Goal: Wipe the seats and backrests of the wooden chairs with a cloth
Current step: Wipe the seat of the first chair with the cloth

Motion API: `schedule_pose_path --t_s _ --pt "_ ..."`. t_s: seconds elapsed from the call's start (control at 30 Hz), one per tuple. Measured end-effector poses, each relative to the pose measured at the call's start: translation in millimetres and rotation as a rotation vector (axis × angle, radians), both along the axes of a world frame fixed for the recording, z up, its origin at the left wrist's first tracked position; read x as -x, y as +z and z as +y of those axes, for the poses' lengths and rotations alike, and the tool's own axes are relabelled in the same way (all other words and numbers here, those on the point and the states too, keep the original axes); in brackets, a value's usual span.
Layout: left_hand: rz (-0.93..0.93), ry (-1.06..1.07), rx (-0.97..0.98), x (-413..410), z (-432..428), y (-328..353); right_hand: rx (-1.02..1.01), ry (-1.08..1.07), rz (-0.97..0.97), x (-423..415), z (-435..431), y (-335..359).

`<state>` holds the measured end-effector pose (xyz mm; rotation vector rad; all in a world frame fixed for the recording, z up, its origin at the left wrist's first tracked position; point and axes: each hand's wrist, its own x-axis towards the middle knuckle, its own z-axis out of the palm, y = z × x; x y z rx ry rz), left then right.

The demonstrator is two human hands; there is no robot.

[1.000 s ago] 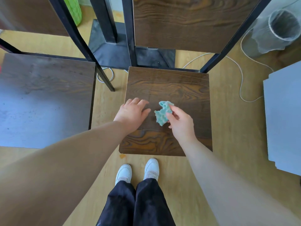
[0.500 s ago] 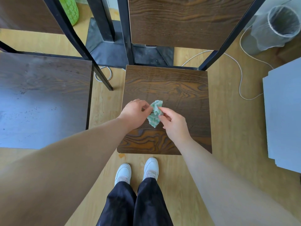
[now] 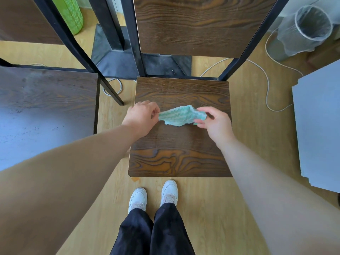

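Holding entry: cloth (image 3: 181, 115), small, teal-green, terry-like, was stretched between both hands above the middle of the chair seat (image 3: 180, 155). Whether it touched the wood could not be told.

- Left hand (image 3: 141, 116): pinched the cloth's left edge between thumb and fingers.
- Right hand (image 3: 215, 122): pinched the right edge likewise.
- Handling, as judged: light, limp and soft, not slippery, nothing to break. It creased and sagged where unsupported.
- Hold, as judged: best taken at opposite edges to open it flat, then folded under one palm for wiping.
- Backrest (image 3: 198, 24): stood upright beyond the seat, well apart from the cloth.
- Second seat (image 3: 46, 100): lay to the left, speckled and dusty-looking.
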<state>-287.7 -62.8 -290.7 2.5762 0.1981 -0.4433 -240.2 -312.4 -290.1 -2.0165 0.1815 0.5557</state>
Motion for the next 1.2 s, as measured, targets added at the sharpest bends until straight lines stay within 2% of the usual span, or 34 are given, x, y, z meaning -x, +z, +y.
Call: schedule_pose_path --t_s 0.17,0.23,0.37,0.47,0.57,0.67,0.77,0.83,0.97,1.2 --pt "-0.212 -0.152 -0.162 -11.1 -1.2 3.0 0.179 0.176 -0.197 -24.9 -14.4 6.5" --pt "-0.241 -0.199 -0.198 -6.7 -3.3 0.5 0.225 0.281 -0.265 -24.8 -20.8 8.4" --pt "-0.135 -0.379 -0.299 19.7 -14.7 -14.3 0.328 0.506 -0.317 -6.3 -36.3 -7.3" --pt "0.008 -0.529 -0.394 46.0 -26.5 -29.7 0.418 0.681 -0.228 16.9 -44.4 -29.6" --pt "0.05 -0.575 -0.414 66.5 -35.8 -41.1 0.511 0.764 -0.2 36.8 -48.4 -42.3" --pt "0.067 -0.501 -0.36 75.3 -36.9 -44.8 0.467 0.649 -0.253 48.6 -46.4 -43.4" --pt "0.087 -0.422 -0.308 77.6 -29.1 -44.6 0.499 0.373 -0.228 52.0 -38.8 -40.8" --pt "0.091 -0.383 -0.298 76.8 -22.9 -44.3 0.592 0.176 -0.107 50.6 -32.1 -39.9" --pt "0.079 -0.329 -0.318 73.7 -17.8 -42.9 0.628 0.004 0.203 50.0 -18.6 -40.2" --pt "0.102 -0.27 -0.369 75.0 -10.7 -44.5 0.401 -0.213 0.301 47.2 -6.3 -38.1"
